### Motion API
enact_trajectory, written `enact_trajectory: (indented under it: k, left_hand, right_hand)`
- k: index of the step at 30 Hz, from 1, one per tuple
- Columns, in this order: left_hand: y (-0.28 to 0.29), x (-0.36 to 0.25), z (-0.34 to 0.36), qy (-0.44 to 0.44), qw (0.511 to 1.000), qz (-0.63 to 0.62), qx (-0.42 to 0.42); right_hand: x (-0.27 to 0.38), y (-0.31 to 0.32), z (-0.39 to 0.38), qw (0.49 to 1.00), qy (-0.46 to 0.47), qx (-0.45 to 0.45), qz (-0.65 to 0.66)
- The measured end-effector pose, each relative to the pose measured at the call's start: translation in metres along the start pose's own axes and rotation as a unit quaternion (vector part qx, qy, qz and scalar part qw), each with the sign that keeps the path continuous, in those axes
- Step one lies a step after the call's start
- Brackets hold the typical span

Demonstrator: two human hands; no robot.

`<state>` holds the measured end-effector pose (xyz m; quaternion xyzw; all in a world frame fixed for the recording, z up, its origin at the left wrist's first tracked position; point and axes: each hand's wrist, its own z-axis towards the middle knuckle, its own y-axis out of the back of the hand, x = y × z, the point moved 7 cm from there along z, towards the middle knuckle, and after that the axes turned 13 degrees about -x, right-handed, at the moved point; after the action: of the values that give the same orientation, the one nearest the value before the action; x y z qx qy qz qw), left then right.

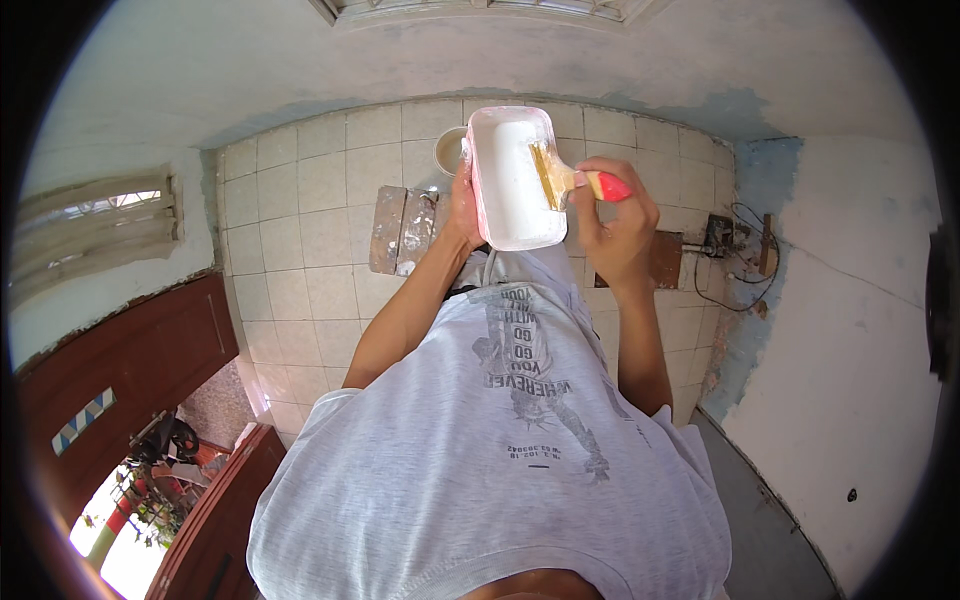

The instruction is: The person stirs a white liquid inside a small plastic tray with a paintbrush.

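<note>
My left hand [466, 205] grips the left side of a pinkish rectangular tub [474, 215], holding it up in front of me. White paint [512, 165] covers the inside of the tub. In my right hand [622, 230] is a wide paintbrush [567, 182] with a wooden, red-tipped handle, its fingers closed round the handle. The bristles point left and lie over the right part of the tub; whether they touch the paint I cannot tell. Part of my left hand's fingers is hidden behind the tub.
A round pale bucket [450, 152] stands on the tiled floor [320, 240] behind the tub. Paint-spotted wooden boards [388, 228] lie left of it. A brown board [664, 260] and a dark box with loose cables [720, 236] are at the right wall. A wooden door [130, 350] stands lower left.
</note>
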<state>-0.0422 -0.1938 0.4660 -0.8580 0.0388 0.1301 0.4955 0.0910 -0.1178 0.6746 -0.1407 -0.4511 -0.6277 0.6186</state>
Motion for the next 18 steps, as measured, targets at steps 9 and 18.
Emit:
enact_trajectory:
  k: [9, 18]
  left_hand:
    - [0.0, 0.0, 0.001, 0.0, 0.997, -0.056, 0.046]
    - [0.005, 0.002, 0.0, 0.002, 0.999, -0.04, 0.025]
  right_hand:
    - [0.002, -0.014, -0.029, 1.0, -0.007, 0.013, -0.018]
    - [-0.029, -0.019, -0.044, 0.984, -0.157, -0.004, 0.08]
